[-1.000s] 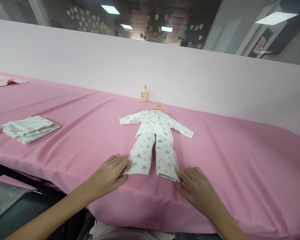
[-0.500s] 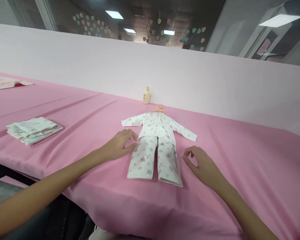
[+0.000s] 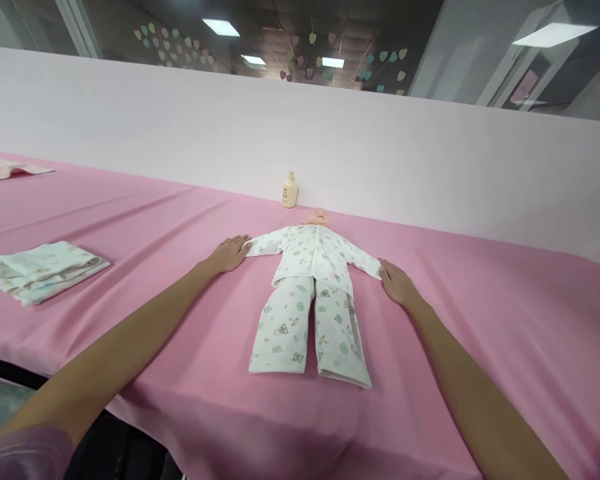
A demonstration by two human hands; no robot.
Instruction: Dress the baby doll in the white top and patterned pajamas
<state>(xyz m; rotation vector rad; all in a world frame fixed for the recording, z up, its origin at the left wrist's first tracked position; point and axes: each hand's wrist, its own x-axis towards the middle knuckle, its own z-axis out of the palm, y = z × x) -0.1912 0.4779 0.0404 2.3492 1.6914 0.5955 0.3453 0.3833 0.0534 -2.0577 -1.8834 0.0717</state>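
Observation:
A doll lies on its back in a white printed long-sleeved baby top [image 3: 313, 257] and matching pants [image 3: 281, 327]. Its head [image 3: 319, 217] points away from me, and both sleeves are spread outward. My left hand [image 3: 231, 253] rests at the end of the left sleeve, fingers stretched flat and touching the cuff. At the opposite cuff lies my right hand [image 3: 397, 281], its fingers extended over the sleeve end. No doll hands show at the cuffs. The pant legs lie apart, their hems toward me.
Behind the doll's head a cream pump bottle [image 3: 289, 191] stands against the white wall [image 3: 180, 127]. Folded printed cloth [image 3: 45, 270] lies to the left on the pink table cover [image 3: 180, 360]. A pale pink cloth [image 3: 5, 169] is at the far left.
Both hands have moved forward from beside the pants to the sleeve ends. Their curled fingers have straightened. The view has shifted slightly; the doll still lies in place.

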